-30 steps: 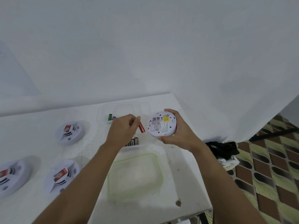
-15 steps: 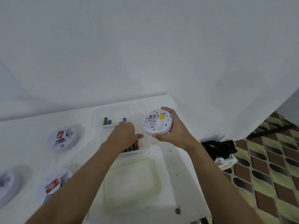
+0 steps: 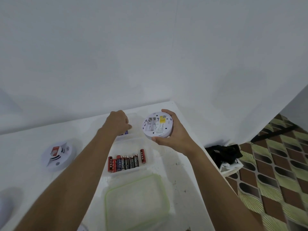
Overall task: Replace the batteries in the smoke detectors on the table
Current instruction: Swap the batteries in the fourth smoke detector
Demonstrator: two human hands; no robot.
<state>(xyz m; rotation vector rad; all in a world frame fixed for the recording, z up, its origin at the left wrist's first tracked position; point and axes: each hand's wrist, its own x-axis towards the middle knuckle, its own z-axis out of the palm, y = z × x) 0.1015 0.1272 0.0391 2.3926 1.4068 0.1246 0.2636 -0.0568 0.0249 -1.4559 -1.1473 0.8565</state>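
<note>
White table (image 3: 25, 147) set into a corner of plain white walls; patterned tile floor (image 3: 275, 180) to the right, with a black cloth (image 3: 221, 152) lying on it just off the table edge.

Change from 1.0 s ago: the left hand (image 3: 117, 122) no longer pinches the red battery beside the detector. It now reaches over the far clear tray (image 3: 135, 117), fingers curled; cannot tell whether it holds anything. The right hand (image 3: 175, 135) grips the smoke detector (image 3: 157, 125) above the table as before, back side up, battery bay empty.

Counts: near clear tray (image 3: 150, 147) holds eight batteries (image 3: 126, 162), seven in a row and one red apart. One green-rimmed lid (image 3: 136, 202). One second smoke detector (image 3: 57, 154) in full view on the table.
</note>
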